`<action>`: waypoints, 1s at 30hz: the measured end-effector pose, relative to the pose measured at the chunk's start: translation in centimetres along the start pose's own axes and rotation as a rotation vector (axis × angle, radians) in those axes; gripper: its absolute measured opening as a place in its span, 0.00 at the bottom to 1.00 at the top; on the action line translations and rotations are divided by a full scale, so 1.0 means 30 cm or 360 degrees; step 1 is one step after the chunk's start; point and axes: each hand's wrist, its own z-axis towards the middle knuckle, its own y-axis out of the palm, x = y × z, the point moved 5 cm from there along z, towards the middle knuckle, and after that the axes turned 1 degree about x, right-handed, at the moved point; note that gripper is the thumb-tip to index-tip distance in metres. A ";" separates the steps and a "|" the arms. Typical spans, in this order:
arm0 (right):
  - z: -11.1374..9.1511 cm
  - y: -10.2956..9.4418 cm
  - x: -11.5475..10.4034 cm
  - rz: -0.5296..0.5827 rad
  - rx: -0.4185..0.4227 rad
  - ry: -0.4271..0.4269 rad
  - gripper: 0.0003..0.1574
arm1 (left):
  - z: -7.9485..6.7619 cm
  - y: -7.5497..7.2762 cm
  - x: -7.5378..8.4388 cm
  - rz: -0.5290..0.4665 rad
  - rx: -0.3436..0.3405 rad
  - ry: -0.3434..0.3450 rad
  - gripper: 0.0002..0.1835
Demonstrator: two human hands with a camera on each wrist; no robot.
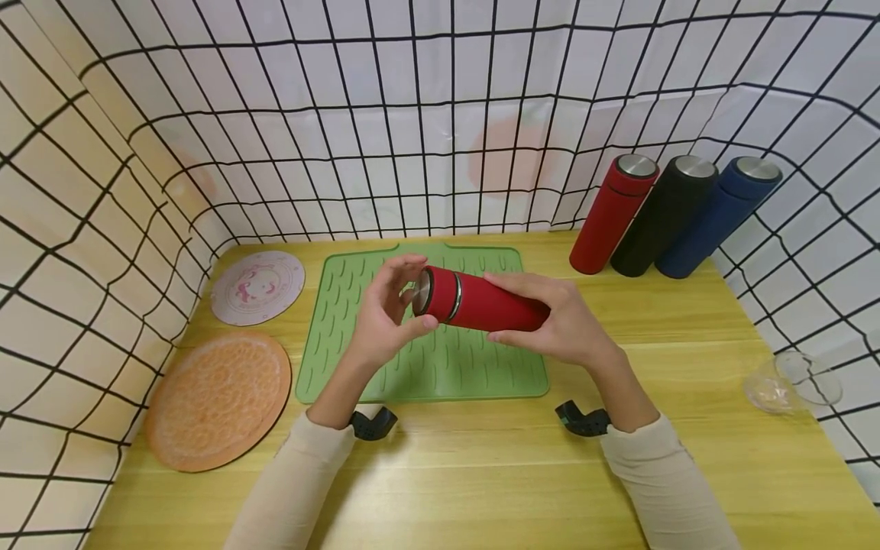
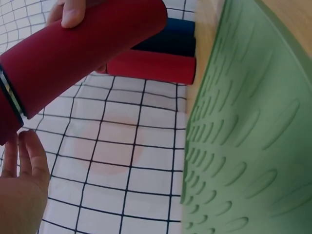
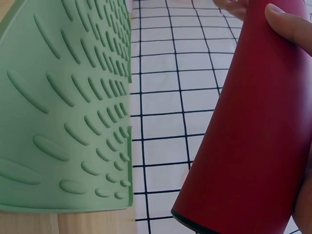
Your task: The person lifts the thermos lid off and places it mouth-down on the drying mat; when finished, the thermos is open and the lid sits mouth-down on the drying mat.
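Observation:
A red thermos is held tilted on its side above the green ridged mat. Around its body my right hand grips near the base, thumb on the near side and fingers on the far side. My left hand is at the lid, its thumb against the lower edge and its fingers bent around the steel-topped end. A silver ring shows between lid and body. In the left wrist view, fingers of the left hand reach up to the lid's edge.
Three more thermoses, red, black and blue, stand upright at the back right. A pink-printed round mat and an orange round mat lie at left. Clear glassware stands at right. Black wire grid encloses the table.

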 end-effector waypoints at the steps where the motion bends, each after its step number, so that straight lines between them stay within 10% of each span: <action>1: 0.000 0.001 0.000 -0.0001 -0.0004 0.0005 0.48 | 0.001 0.005 0.002 -0.0008 -0.0039 0.0025 0.44; 7: -0.002 -0.004 0.000 0.0001 -0.0001 0.0048 0.49 | 0.001 0.018 0.022 -0.0200 -0.0254 0.0164 0.39; 14: 0.001 -0.001 -0.004 -0.0012 -0.0005 0.0008 0.48 | -0.001 -0.001 -0.003 -0.0034 -0.0024 0.0005 0.41; 22: -0.004 0.002 0.006 0.0011 -0.0016 0.0048 0.49 | 0.001 0.021 0.029 -0.0215 -0.0302 0.0191 0.42; 30: -0.001 0.001 0.003 -0.0020 -0.0001 0.0057 0.49 | 0.003 -0.005 0.013 -0.0207 -0.0075 0.0073 0.36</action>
